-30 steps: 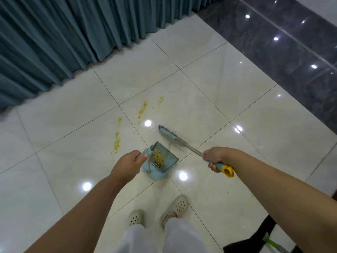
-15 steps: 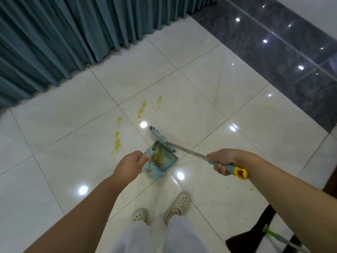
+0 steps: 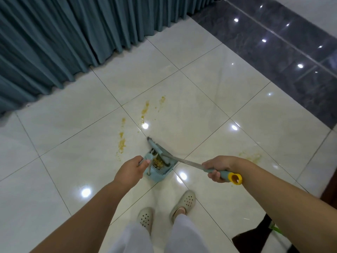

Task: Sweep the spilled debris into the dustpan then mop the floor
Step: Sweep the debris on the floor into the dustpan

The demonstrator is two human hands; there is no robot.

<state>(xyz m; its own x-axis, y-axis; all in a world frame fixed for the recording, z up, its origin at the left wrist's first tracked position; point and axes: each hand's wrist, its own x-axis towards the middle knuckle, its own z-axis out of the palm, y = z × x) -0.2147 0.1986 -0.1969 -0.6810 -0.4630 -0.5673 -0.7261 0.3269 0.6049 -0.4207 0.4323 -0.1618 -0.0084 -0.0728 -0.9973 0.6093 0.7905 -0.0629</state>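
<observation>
I am sweeping, left hand (image 3: pixel 130 169) closed on the dustpan (image 3: pixel 160 166) handle, right hand (image 3: pixel 218 168) gripping the broom (image 3: pixel 158 151), whose head is seemingly inside the pan, while debris (image 3: pixel 121 142) beyond needs another stroke.

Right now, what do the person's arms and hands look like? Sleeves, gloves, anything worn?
Both arms are bare from the frame edge to the wrist: no sleeves show. The left hand and right hand wear no gloves, and no watch, ring or bracelet shows. Lower down, white trousers and cream perforated clogs.
</observation>
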